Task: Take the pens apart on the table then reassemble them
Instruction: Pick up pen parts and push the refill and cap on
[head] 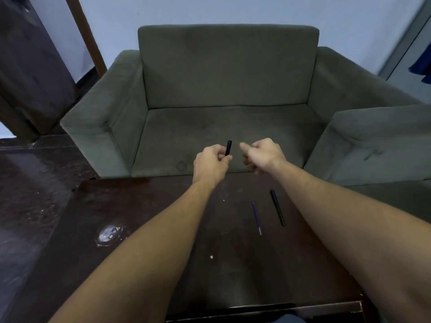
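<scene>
We cannot see the lower end of the short black plastic pen piece (228,148), which is buried in the grip of the left hand (211,163). The right hand (262,155) is smeared by motion blur, so its fingers (245,147) run together and we cannot tell whether they pinch anything. Both forearms are cut off by the bottom edge, as is the near side of the dark brown wooden table (144,206).
</scene>
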